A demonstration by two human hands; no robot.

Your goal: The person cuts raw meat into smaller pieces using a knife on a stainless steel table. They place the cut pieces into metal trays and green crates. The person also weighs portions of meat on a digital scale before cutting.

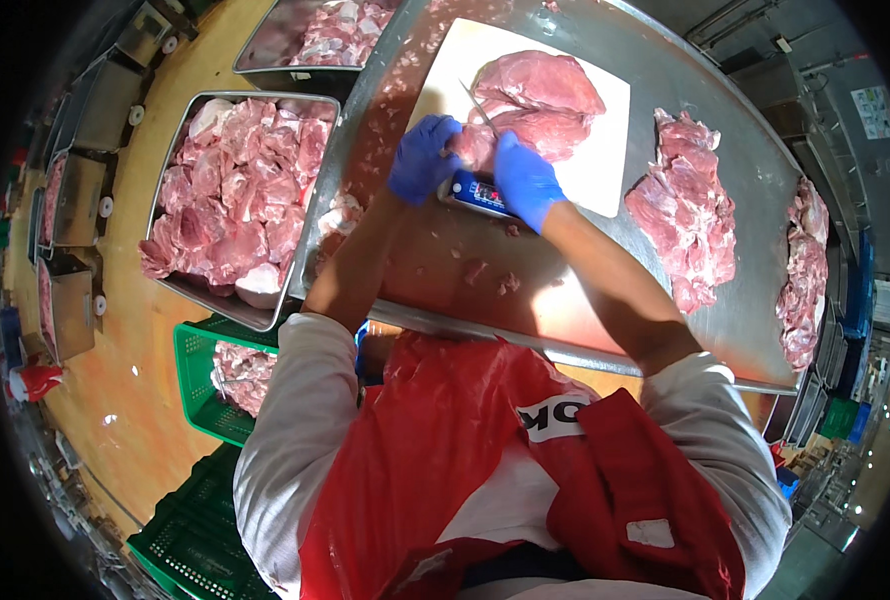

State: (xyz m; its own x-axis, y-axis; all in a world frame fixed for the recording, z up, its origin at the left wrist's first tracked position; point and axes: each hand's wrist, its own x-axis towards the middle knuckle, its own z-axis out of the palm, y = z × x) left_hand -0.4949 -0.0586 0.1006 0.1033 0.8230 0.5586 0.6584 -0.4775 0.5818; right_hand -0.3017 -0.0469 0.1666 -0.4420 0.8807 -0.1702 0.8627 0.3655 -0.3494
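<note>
Head view: left hand [423, 158] pins the pork cut [535, 100] on the white cutting board [605, 170], far centre of the steel table [445, 260], steadying it; right hand [525, 180], grip pressed around a knife [477, 105], slices beside it.

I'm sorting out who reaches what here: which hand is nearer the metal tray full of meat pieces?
Left. The left hand is on the cutting board edge just right of the metal tray; the right hand lies farther right.
</note>
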